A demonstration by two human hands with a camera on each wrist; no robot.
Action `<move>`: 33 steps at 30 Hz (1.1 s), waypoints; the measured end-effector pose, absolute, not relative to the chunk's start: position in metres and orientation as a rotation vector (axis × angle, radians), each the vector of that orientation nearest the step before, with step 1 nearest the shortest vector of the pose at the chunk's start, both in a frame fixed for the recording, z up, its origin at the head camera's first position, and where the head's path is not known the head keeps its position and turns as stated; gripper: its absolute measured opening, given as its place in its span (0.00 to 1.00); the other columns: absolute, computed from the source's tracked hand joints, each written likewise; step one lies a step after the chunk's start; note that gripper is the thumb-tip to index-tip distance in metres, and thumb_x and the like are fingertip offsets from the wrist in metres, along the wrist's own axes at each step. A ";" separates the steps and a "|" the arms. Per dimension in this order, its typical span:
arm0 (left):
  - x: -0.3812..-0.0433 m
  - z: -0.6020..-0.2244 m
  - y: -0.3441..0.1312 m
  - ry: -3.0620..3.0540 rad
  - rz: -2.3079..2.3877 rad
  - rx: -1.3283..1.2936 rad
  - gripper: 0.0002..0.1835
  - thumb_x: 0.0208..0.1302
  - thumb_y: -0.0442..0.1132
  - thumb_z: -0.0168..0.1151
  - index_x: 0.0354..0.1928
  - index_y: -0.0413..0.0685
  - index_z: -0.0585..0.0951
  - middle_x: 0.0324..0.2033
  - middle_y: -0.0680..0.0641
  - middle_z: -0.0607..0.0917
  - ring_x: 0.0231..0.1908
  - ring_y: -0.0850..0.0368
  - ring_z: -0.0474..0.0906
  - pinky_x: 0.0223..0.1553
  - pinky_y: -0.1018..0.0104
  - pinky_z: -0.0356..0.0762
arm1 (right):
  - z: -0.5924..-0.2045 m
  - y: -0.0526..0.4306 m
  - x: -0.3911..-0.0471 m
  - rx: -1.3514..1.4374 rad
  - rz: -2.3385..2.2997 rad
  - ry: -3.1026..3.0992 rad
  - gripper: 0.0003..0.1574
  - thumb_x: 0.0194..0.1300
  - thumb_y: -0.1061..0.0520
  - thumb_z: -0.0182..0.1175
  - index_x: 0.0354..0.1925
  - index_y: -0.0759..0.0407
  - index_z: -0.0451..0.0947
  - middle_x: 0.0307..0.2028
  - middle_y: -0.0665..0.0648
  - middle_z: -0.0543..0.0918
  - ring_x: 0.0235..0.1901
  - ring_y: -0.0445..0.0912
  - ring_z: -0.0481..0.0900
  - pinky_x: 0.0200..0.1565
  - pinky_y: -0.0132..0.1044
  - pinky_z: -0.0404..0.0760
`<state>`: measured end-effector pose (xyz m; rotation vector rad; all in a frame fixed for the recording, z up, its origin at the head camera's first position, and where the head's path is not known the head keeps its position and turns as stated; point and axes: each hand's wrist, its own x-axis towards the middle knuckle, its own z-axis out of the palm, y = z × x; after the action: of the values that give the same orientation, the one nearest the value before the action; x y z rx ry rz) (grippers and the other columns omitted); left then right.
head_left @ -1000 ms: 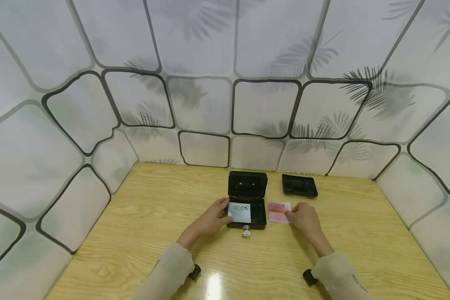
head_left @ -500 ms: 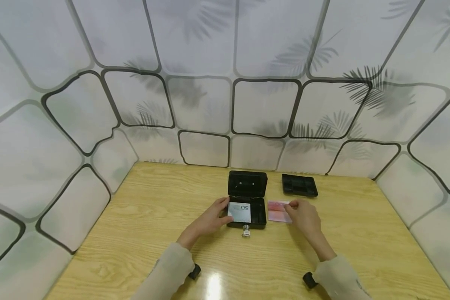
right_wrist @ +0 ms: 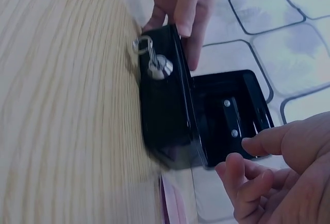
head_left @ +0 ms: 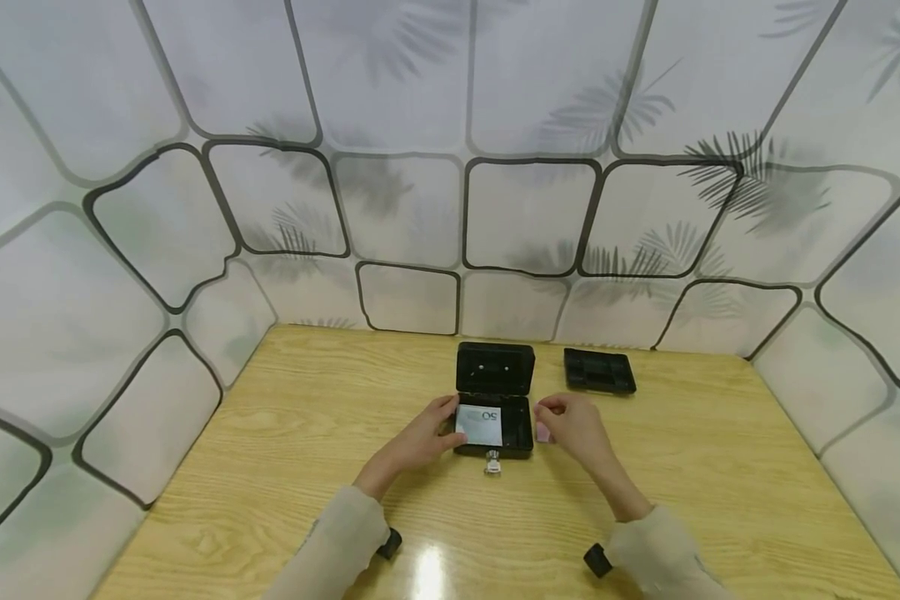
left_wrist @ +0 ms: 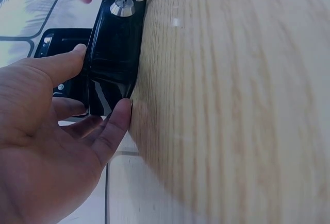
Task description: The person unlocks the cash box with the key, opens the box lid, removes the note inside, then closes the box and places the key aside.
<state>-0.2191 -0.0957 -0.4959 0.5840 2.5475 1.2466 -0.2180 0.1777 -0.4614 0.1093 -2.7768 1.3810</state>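
Note:
A black cash box stands on the table with its lid raised. A pale 50 banknote lies in its left part. My left hand grips the box's left side, thumb on the rim and fingers against the outer wall. Just right of the box, my right hand hovers over a pink banknote, covering most of it. In the right wrist view the thumb and fingertips of that hand stand apart with nothing between them. A key with a ring sits in the front lock.
Behind my right hand lies a black compartment tray. The wooden table reaches back to a patterned curtain, which also stands on the left and right sides.
My right hand has moved left across the pink banknote, close to the box's right wall, and now hides most of the note. My left hand and the box have stayed in place.

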 end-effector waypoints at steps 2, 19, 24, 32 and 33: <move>-0.219 -0.496 -0.096 2.549 1.242 0.586 0.39 0.77 0.40 0.61 0.80 0.33 0.54 0.78 0.33 0.55 0.76 0.37 0.54 0.73 0.42 0.58 | -0.461 0.172 -0.218 0.120 1.435 -2.770 0.11 0.70 0.62 0.64 0.44 0.71 0.86 0.25 0.61 0.85 0.20 0.46 0.79 0.23 0.32 0.75; -0.220 -0.496 -0.095 2.531 1.285 0.609 0.39 0.77 0.40 0.61 0.79 0.31 0.54 0.77 0.31 0.56 0.76 0.36 0.55 0.72 0.43 0.60 | -0.468 0.138 -0.217 0.205 1.503 -2.911 0.15 0.72 0.64 0.63 0.52 0.73 0.84 0.23 0.58 0.81 0.11 0.43 0.71 0.19 0.35 0.70; -0.220 -0.496 -0.095 2.527 1.292 0.606 0.39 0.77 0.40 0.61 0.79 0.31 0.54 0.77 0.32 0.56 0.76 0.37 0.54 0.73 0.43 0.58 | -0.470 0.134 -0.215 0.205 1.562 -2.919 0.14 0.70 0.66 0.63 0.51 0.75 0.83 0.20 0.58 0.81 0.09 0.40 0.69 0.16 0.30 0.67; -0.219 -0.495 -0.096 2.524 1.292 0.596 0.39 0.77 0.41 0.61 0.79 0.31 0.54 0.78 0.32 0.55 0.76 0.36 0.54 0.73 0.42 0.58 | -0.472 0.131 -0.215 0.173 1.605 -2.928 0.14 0.70 0.67 0.63 0.51 0.74 0.83 0.17 0.60 0.79 0.09 0.39 0.68 0.15 0.29 0.67; -0.219 -0.496 -0.096 2.524 1.291 0.596 0.39 0.77 0.41 0.61 0.79 0.32 0.54 0.78 0.32 0.55 0.76 0.36 0.54 0.73 0.42 0.58 | -0.472 0.130 -0.215 0.178 1.601 -2.929 0.14 0.70 0.67 0.63 0.51 0.74 0.83 0.16 0.60 0.79 0.09 0.39 0.68 0.15 0.29 0.67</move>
<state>-0.2195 -0.0962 -0.4956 0.5962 2.5238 1.2913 -0.2147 0.1305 -0.4718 0.1785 -2.9293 1.6012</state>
